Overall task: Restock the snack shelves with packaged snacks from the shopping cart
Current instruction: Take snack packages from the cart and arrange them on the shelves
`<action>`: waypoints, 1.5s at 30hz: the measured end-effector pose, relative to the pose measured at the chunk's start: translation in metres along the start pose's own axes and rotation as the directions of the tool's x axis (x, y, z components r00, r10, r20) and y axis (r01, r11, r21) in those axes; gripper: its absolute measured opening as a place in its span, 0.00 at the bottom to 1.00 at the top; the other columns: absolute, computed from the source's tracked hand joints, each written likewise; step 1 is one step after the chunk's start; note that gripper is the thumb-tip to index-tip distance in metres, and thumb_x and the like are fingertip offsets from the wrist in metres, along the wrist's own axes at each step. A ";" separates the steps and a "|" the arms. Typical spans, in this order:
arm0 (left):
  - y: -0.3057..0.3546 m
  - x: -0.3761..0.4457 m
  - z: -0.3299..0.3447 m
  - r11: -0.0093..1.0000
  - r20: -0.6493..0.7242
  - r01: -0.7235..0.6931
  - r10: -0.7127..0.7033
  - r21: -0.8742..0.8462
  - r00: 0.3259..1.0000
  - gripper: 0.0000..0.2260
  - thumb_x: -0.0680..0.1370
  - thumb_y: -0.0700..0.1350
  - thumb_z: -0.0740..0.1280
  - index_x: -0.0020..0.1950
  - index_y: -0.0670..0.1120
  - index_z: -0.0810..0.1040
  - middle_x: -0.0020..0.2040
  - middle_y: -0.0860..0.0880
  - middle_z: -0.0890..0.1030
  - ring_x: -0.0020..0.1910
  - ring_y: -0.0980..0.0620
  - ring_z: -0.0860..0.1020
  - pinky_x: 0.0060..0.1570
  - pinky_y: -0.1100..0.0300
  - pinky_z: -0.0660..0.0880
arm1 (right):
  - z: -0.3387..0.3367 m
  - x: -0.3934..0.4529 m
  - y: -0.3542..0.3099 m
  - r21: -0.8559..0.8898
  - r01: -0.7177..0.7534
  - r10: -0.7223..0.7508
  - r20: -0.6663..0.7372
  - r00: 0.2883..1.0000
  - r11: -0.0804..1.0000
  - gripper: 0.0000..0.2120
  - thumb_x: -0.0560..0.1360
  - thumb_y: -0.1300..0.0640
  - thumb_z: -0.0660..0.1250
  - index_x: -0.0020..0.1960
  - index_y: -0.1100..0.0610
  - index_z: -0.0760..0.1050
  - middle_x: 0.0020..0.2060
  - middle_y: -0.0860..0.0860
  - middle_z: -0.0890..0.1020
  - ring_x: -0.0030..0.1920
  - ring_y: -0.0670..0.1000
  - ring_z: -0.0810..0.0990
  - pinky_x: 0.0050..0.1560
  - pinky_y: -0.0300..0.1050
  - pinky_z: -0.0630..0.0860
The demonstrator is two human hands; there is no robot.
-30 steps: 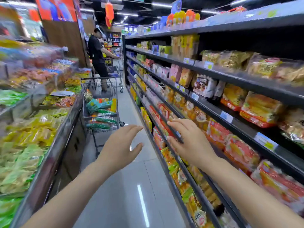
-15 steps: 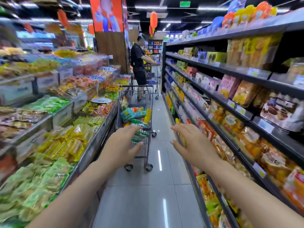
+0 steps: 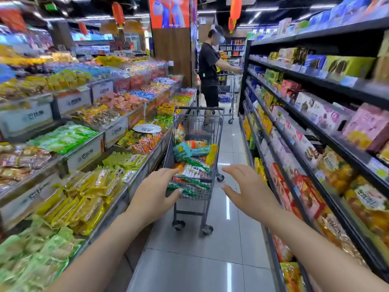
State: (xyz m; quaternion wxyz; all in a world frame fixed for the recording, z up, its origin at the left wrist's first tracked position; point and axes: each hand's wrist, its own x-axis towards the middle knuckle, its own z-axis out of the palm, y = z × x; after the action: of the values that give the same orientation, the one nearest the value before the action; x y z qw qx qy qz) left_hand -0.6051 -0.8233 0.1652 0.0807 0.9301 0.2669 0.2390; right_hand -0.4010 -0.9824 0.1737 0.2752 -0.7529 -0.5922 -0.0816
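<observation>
Both hands are out in front of the person and hold nothing. The left hand (image 3: pixel 154 193) has its grip apart, fingers loosely spread, just in front of the near end of the cart (image 3: pixel 212 182); whether it touches the wire I cannot tell. The right hand (image 3: pixel 250 194) is also apart, fingers straight, off to the cart's right and clear of it.

The cart stands in the aisle ahead, its basket heaped with snacks (image 3: pixel 194 163): green, orange, teal and yellow packs lying across one another. With the load that high, I judge the restocking is far from finished; most of the work is left, and the step in hand looks like a reach into the basket for the next pack. How much has already gone onto the shelves (image 3: pixel 328 140) cannot be read here, since the shelves to the right of the cart look well filled with boxes and bags along every tier.

Left of the cart run stepped bins (image 3: pixel 84 152) of loose wrapped sweets and packets. The floor (image 3: pixel 200 260) under the cart is pale glossy tile catching the ceiling lights. Beyond the cart another person (image 3: pixel 208 81) in dark clothes stands at a second cart (image 3: pixel 227 89). Red lanterns (image 3: pixel 235 8) hang overhead.
</observation>
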 end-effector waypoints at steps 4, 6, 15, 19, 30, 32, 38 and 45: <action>-0.033 0.050 0.028 0.999 0.034 0.040 -0.040 0.012 0.999 0.25 0.79 0.54 0.65 0.74 0.49 0.67 0.68 0.53 0.73 0.66 0.53 0.70 0.62 0.60 0.68 | 0.032 0.052 0.035 -0.007 -0.019 0.019 0.027 0.999 1.000 0.21 0.77 0.51 0.67 0.68 0.53 0.72 0.62 0.48 0.76 0.65 0.50 0.70 0.64 0.37 0.62; -0.053 0.077 0.043 0.999 0.053 0.053 -0.054 0.010 0.997 0.25 0.79 0.54 0.65 0.74 0.49 0.67 0.68 0.53 0.73 0.66 0.53 0.71 0.63 0.60 0.67 | 0.049 0.081 0.051 -0.010 -0.033 0.033 0.041 0.999 0.999 0.21 0.77 0.51 0.66 0.69 0.52 0.71 0.63 0.47 0.76 0.66 0.49 0.69 0.61 0.35 0.60; -0.155 0.218 0.106 0.998 0.157 0.059 -0.057 -0.006 0.986 0.27 0.79 0.57 0.63 0.76 0.49 0.63 0.72 0.52 0.69 0.70 0.53 0.68 0.67 0.58 0.66 | 0.127 0.229 0.114 -0.040 -0.079 0.084 0.135 0.987 0.996 0.20 0.78 0.50 0.65 0.69 0.52 0.70 0.62 0.46 0.75 0.66 0.49 0.69 0.63 0.37 0.64; -0.193 0.272 0.124 0.998 0.183 0.066 -0.064 -0.010 0.981 0.26 0.80 0.56 0.62 0.76 0.50 0.62 0.72 0.52 0.68 0.70 0.53 0.67 0.67 0.58 0.66 | 0.159 0.284 0.140 -0.044 -0.095 0.102 0.177 0.979 0.994 0.20 0.77 0.51 0.66 0.68 0.53 0.71 0.61 0.48 0.76 0.65 0.50 0.70 0.64 0.41 0.65; -0.267 0.397 0.190 0.983 0.257 0.183 -0.176 -0.004 0.950 0.28 0.79 0.58 0.63 0.77 0.52 0.61 0.72 0.54 0.68 0.70 0.54 0.67 0.67 0.58 0.66 | 0.238 0.426 0.222 -0.039 -0.068 0.077 0.320 0.944 0.997 0.22 0.79 0.49 0.62 0.71 0.51 0.66 0.65 0.47 0.73 0.67 0.48 0.66 0.66 0.40 0.62; -0.278 0.419 0.202 0.977 0.276 0.211 -0.205 0.007 0.939 0.27 0.79 0.57 0.63 0.77 0.52 0.61 0.73 0.54 0.67 0.71 0.54 0.66 0.67 0.58 0.66 | 0.253 0.452 0.239 -0.032 -0.051 0.059 0.342 0.938 0.998 0.22 0.79 0.49 0.62 0.72 0.51 0.66 0.66 0.47 0.72 0.68 0.49 0.66 0.67 0.42 0.63; -0.313 0.474 0.233 0.947 0.289 0.320 -0.316 0.035 0.904 0.27 0.79 0.56 0.63 0.76 0.52 0.61 0.73 0.54 0.67 0.70 0.54 0.67 0.66 0.57 0.68 | 0.298 0.522 0.283 -0.018 -0.039 0.043 0.427 0.903 0.999 0.22 0.80 0.48 0.60 0.72 0.50 0.64 0.68 0.46 0.70 0.69 0.49 0.64 0.66 0.44 0.65; -0.364 0.516 0.266 0.917 0.349 0.398 -0.381 0.025 0.856 0.27 0.79 0.56 0.63 0.77 0.52 0.61 0.73 0.54 0.67 0.71 0.53 0.67 0.67 0.56 0.68 | 0.349 0.583 0.307 -0.040 -0.052 0.064 0.493 0.868 0.998 0.23 0.80 0.47 0.59 0.73 0.50 0.62 0.68 0.47 0.70 0.69 0.49 0.65 0.65 0.44 0.64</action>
State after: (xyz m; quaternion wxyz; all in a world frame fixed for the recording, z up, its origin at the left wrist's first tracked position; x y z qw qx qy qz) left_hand -0.2583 -0.2452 0.0393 0.1956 0.8819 0.4252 0.0565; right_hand -0.0180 -0.3552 0.0462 0.1077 -0.7696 -0.6189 0.1143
